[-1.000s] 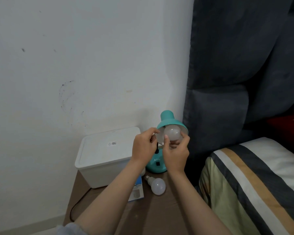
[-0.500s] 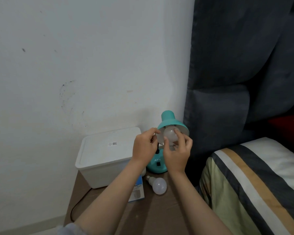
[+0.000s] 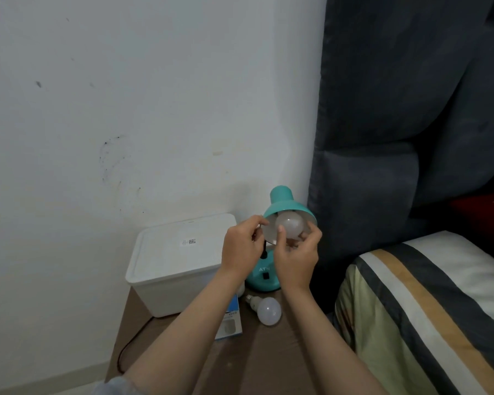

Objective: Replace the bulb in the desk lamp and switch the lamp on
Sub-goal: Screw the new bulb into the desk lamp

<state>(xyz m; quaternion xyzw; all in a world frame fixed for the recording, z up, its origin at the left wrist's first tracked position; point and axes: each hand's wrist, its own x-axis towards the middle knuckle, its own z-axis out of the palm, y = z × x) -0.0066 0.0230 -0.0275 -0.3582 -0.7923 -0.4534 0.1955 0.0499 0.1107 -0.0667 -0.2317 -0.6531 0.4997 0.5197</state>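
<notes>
Head camera view, looking down at two bare hands working at a small teal desk lamp. Right hand (image 3: 295,259) is cupped with its thumb and fingertips closed around a frosted white bulb (image 3: 290,224) that sits inside the lamp shade (image 3: 285,208), a hold suited to twisting it in the socket. Left hand (image 3: 241,248) pinches the near rim of the shade between thumb and fingers, apparently to keep the lamp head from turning or tipping while the bulb is worked. Whether the bulb is fully seated cannot be told, and it is not glowing. The lamp base (image 3: 264,279), with a dark switch on its front, stands on a brown table (image 3: 265,354) between a lidded white plastic box (image 3: 177,263) and a dark padded headboard (image 3: 382,195). A second bulb (image 3: 265,309) lies on its side on the table just in front of the base, beside a blue and white bulb carton (image 3: 231,323). Counted: two hands, two bulbs, one lamp, one carton, one box. A striped pillow (image 3: 428,303) lies to the right.
</notes>
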